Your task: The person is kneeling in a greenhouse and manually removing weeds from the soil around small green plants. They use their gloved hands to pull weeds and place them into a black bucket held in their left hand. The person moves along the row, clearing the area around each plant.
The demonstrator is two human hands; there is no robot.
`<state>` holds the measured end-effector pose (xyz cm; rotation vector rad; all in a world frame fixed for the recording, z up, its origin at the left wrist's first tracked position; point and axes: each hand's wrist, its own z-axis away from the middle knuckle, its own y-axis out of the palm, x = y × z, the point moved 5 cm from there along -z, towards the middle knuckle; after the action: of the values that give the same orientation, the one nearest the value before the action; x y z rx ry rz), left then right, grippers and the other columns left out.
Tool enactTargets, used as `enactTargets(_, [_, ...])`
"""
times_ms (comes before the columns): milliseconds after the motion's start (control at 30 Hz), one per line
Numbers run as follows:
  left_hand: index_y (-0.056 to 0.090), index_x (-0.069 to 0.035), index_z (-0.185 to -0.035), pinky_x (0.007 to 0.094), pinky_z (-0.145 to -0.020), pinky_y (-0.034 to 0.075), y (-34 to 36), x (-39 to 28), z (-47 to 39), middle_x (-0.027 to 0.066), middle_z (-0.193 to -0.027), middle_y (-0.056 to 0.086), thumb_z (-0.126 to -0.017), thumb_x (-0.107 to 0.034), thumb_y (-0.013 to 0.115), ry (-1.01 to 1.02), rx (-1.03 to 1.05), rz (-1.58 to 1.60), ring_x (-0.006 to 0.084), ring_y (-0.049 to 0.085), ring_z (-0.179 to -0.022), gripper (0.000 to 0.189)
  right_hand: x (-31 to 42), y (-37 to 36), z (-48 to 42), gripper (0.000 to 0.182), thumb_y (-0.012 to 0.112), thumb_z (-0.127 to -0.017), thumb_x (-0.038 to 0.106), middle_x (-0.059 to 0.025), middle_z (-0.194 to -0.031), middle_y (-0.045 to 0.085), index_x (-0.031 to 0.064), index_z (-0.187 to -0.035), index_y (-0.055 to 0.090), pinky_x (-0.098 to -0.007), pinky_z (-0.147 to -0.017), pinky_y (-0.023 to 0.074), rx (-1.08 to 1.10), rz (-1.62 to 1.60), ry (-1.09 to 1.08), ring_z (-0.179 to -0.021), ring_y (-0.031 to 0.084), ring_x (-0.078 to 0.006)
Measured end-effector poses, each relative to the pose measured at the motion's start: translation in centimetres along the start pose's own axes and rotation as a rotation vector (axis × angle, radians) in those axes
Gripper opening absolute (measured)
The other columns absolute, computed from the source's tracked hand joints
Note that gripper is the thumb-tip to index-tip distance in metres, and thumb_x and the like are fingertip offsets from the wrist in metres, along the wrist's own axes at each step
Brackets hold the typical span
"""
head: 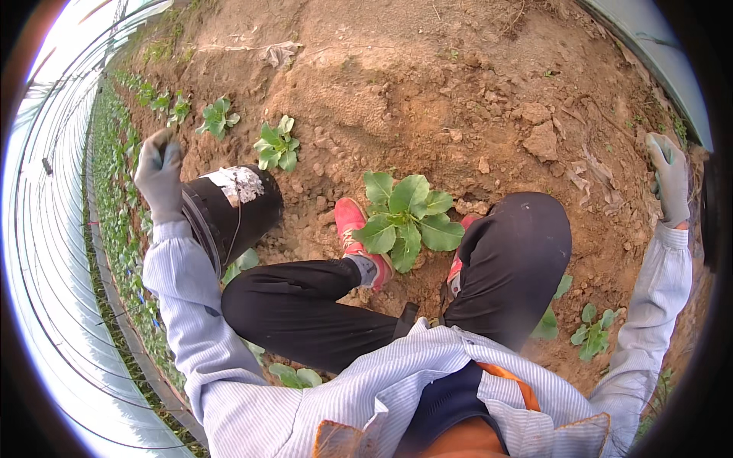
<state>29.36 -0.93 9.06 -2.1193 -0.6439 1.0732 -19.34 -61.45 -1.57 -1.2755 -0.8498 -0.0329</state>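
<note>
My left hand (160,174), in a pale work glove, is raised at the left with its fingers curled. Close beside it a black plastic bucket (229,200) with a white patch and a thin wire handle lies tilted on its side; whether the hand touches it is unclear. At the far right my right hand (670,172), gloved too, is held out over the soil with bent fingers; whether it holds anything cannot be told. Between my red shoes (359,235) grows a broad-leaved green plant (408,214), with a smaller plant (277,143) ahead of the bucket.
More young plants (216,117) run in a row toward the upper left. Clods (538,140) and dry plastic scraps (592,174) lie on the soil. A small plant (592,333) grows near my right arm. A curved greenhouse wall (57,275) borders the left; a dark round object (710,212) is at the right edge.
</note>
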Motion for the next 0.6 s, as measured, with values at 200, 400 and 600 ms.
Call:
enactTargets(200, [0.052, -0.003, -0.127, 0.0389, -0.082, 0.050, -7.5, 7.1, 10.3, 0.0172, -0.114, 0.057, -0.076, -0.027, 0.075, -0.293, 0.196, -0.926, 0.0286, 0.062, -0.090, 0.061, 3.6, 0.2, 0.7, 0.034, 0.059, -0.089, 0.032, 0.0001, -0.070, 0.056, 0.0006, -0.099, 0.065, -0.0242, -0.039, 0.0360, 0.053, -0.046, 0.030, -0.049, 0.044, -0.0057])
enactTargets(400, [0.062, -0.004, -0.111, 0.0348, -0.077, 0.050, -3.1, -3.7, 11.7, 0.0119, -0.100, 0.062, -0.078, -0.021, 0.072, -0.112, 0.268, -0.452, 0.0238, 0.063, -0.084, 0.039, 0.7, 0.2, -1.2, 0.031, 0.058, -0.089, 0.030, 0.0012, -0.066, 0.051, 0.0013, -0.096, 0.066, -0.0262, -0.040, 0.0371, 0.001, 0.070, -0.137, -0.051, 0.045, -0.0075])
enactTargets(600, [0.060, -0.003, -0.112, 0.0363, -0.079, 0.048, 0.2, -10.8, 13.4, 0.0142, -0.098, 0.061, -0.079, -0.025, 0.069, 0.221, 0.577, -0.347, 0.0303, 0.061, -0.089, 0.040, 0.0, 0.7, -0.9, 0.030, 0.057, -0.090, 0.030, 0.0004, -0.062, 0.048, 0.0030, -0.100, 0.065, -0.0257, -0.037, 0.0365, 0.003, 0.024, -0.021, -0.045, 0.044, -0.0086])
